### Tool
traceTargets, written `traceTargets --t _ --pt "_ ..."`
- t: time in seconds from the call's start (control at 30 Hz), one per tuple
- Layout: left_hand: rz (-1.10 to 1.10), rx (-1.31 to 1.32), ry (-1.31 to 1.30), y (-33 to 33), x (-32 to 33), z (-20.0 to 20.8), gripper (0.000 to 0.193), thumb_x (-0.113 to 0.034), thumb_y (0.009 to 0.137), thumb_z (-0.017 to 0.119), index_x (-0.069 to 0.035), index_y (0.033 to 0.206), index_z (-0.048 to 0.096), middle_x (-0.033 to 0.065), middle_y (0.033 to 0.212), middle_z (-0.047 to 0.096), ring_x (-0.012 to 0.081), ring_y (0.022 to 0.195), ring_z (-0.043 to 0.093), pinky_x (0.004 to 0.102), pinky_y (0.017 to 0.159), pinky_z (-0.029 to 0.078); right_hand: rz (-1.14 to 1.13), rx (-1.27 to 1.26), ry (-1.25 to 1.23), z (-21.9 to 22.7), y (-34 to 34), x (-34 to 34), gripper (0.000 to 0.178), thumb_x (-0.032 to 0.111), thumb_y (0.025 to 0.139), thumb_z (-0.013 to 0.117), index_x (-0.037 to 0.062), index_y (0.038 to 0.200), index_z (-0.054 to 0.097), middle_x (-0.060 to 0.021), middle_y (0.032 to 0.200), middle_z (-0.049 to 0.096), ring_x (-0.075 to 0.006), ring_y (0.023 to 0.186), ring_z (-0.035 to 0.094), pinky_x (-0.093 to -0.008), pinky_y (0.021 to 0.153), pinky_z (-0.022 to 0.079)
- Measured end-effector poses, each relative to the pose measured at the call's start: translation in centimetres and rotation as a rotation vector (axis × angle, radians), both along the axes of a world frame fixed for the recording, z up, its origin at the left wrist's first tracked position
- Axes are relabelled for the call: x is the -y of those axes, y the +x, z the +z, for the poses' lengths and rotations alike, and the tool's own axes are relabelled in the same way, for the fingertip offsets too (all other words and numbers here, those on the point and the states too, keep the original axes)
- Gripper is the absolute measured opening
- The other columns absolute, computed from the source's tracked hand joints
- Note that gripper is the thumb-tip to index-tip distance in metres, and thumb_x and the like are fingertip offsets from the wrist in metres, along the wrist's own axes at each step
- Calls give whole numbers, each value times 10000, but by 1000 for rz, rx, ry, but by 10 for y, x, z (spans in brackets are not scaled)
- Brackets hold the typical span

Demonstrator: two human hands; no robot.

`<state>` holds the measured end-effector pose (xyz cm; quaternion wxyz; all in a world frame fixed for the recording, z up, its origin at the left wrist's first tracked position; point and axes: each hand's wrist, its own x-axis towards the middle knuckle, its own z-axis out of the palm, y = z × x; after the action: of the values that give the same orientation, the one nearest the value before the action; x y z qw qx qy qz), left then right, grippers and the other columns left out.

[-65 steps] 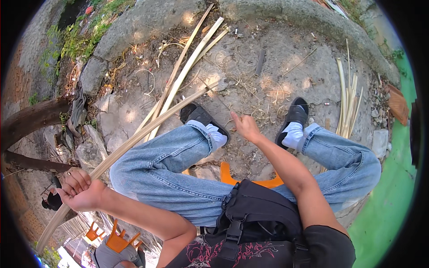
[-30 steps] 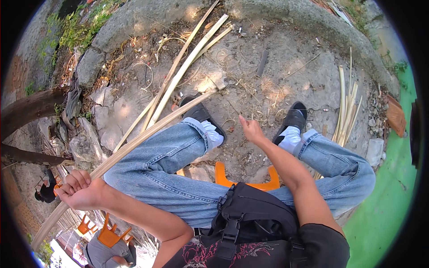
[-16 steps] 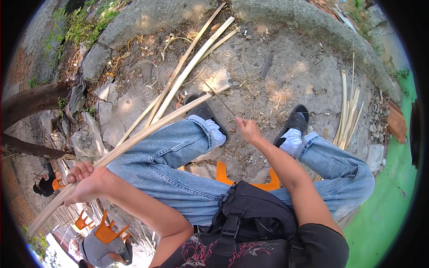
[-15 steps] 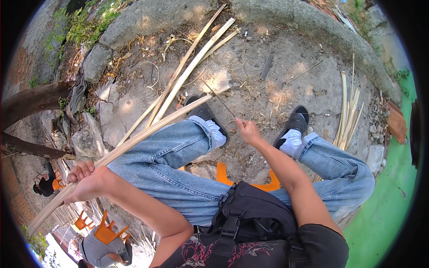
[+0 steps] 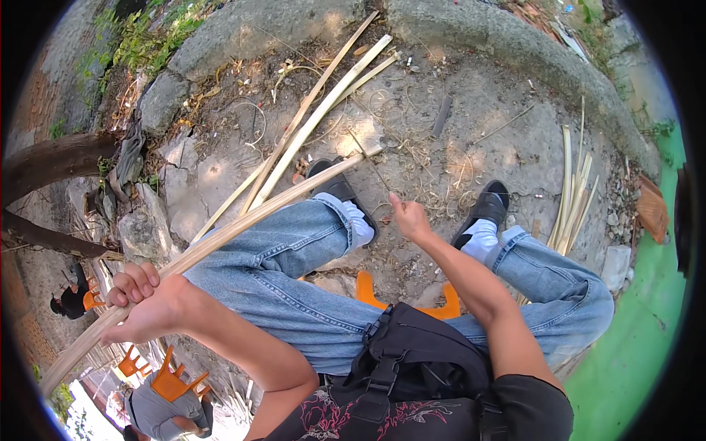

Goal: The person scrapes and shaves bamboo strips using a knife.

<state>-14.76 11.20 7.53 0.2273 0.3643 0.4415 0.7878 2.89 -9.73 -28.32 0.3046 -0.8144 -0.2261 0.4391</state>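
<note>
Fingers (L) [image 5: 138,279] round wood strip [image 5: 254,216], R fingers [image 5: 412,212] w/ tool [image 5: 377,172], grip hid

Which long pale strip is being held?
The strip in the left hand, crossing the left leg; the strips ahead and those at right touch neither hand.

- Daylight reaches me bright and soft, my jeans [image 5: 294,294] evenly lit.
- Small sunny patches dapple the shaded ground [image 5: 507,121] around my feet.
- Past the orange chair [image 5: 170,384], the lower left glares white.
- My lens bows the curb [image 5: 500,50] and blackens at the rim.
- My left grip [image 5: 147,300] and right grip [image 5: 409,217] look crisp; distant leaves [image 5: 151,45] look softer.
</note>
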Motion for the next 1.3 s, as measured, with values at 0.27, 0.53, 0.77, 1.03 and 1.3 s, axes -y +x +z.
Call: traceTargets --t 0.27,0.53,0.77,1.03,1.3 --pt "18 45 -34 2 -5 -5 624 -707 889 199 -130 673 297 5 553 238 99 438 175 235 394 140 -56 10 64 -42 -4 -7 685 549 916 422 -52 623 569 -201 530 539 -283 508 557 -401 568 452" --pt "-12 38 -21 -3 -6 -8 634 -716 882 193 -128 679 311 3 552 247 97 436 193 230 392 151 -119 139 -21 -54 14 14 730 604 878 435 -69 657 614 -302 611 551 -428 611 584 -479 604 431" --pt "-5 12 -20 -9 -5 -2 618 -688 891 171 -126 673 305 13 555 248 103 433 187 236 391 141 -43 56 -64 -39 9 27 734 591 892 426 -80 640 581 -298 597 521 -438 616 552 -478 627 434" --pt "17 14 -26 -6 -5 -2 608 -678 897 165 -132 664 297 12 545 242 101 436 193 240 395 138 -57 63 -81 -60 10 49 739 606 881 423 -66 633 607 -322 666 571 -468 713 601 -498 682 456" --pt "-163 30 54 -16 -6 -7 610 -663 910 261 -115 663 364 12 573 313 115 474 292 242 440 232 -155 97 -158 -38 14 39 773 607 898 392 -91 610 557 -305 590 527 -431 616 582 -489 633 425"
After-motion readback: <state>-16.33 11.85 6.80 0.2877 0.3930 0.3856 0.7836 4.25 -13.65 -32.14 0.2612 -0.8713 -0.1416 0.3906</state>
